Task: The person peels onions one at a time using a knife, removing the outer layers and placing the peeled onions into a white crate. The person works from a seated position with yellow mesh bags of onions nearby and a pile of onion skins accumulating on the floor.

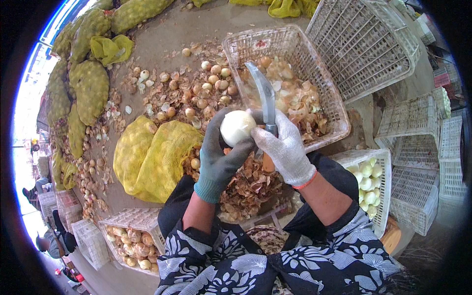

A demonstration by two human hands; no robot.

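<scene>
My left hand (221, 151), in a dark-palmed glove with a teal cuff, holds a peeled white onion (238, 128) at the middle of the view. My right hand (285, 147), in a white knit glove, grips a curved knife (264, 92) with an orange-brown handle. The blade points up and away, over a plastic crate (324, 79) holding onion skins and some onions. My right fingertips touch the onion's right side. Below my hands lies a heap of dry brown skins (250, 188).
A yellow mesh sack of onions (158, 158) stands at the left, near loose onions (202, 103) and skins on the floor. A crate of peeled onions (385, 191) is at my right, unpeeled ones in another crate (129, 217) lower left. Empty crates (409, 132) and full sacks (88, 90) stand further out.
</scene>
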